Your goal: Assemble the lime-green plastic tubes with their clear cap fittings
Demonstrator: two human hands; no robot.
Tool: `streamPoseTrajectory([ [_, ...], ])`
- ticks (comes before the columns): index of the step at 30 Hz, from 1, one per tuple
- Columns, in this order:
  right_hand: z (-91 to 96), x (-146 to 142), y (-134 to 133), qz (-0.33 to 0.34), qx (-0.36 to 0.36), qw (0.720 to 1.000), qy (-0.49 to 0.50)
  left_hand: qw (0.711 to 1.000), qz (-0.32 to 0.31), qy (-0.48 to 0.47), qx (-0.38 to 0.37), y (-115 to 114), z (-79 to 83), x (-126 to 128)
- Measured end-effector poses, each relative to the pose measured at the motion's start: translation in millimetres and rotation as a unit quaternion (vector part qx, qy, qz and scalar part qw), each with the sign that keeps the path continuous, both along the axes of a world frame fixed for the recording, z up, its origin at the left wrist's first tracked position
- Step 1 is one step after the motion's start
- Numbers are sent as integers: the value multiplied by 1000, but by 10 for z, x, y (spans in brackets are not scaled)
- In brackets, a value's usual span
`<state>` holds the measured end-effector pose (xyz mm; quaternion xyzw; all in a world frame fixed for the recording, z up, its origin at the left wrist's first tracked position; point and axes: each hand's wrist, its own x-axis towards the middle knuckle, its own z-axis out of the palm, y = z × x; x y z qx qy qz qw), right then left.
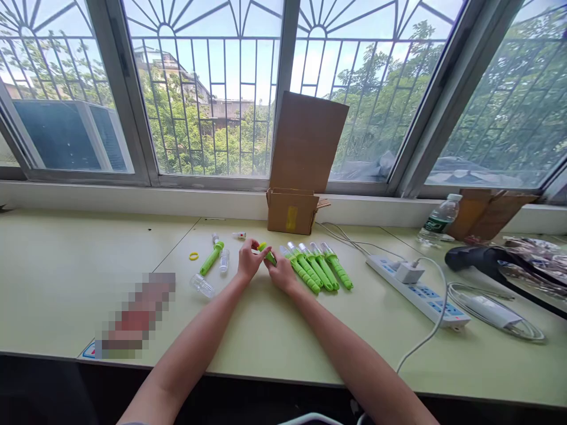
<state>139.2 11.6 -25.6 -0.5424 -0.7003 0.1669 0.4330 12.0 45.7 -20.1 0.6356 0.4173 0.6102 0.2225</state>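
Note:
My left hand [248, 260] is closed, its fingertips pinching at a yellow ring [262, 245] by the end of a green plastic handle. My right hand [282, 274] is wrapped round that green handle [270, 257], most of which the fingers hide. Left of my hands lies another green handle [211, 258] with a clear tip, close to a loose yellow ring [194, 255]. Two clear plastic covers [224, 261] [202, 285] lie around it. A small clear piece with a red spot [240, 235] rests farther back. Several green handles with clear tops [319, 267] lie side by side just right of my right hand.
An open cardboard box [290, 212] stands at the back against the sill. To the right are a white power strip [419, 292] with cables, a coiled adapter [494, 310], a water bottle [440, 218] and a black object [476, 260]. A pixelated patch covers something at left.

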Motion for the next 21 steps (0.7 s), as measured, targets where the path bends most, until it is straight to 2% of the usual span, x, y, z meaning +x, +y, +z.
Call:
streamPoseTrajectory([
  [4,-2,-6,2,14,-3,999,42,1000,-7,8,2,36,-22,-3],
  [12,-34,-19,14,58,-96,983,145,999,19,31,2,41,-2,-13],
  [21,-67,-1,52,76,-114,972,189,999,2,33,10,58,-17,-17],
])
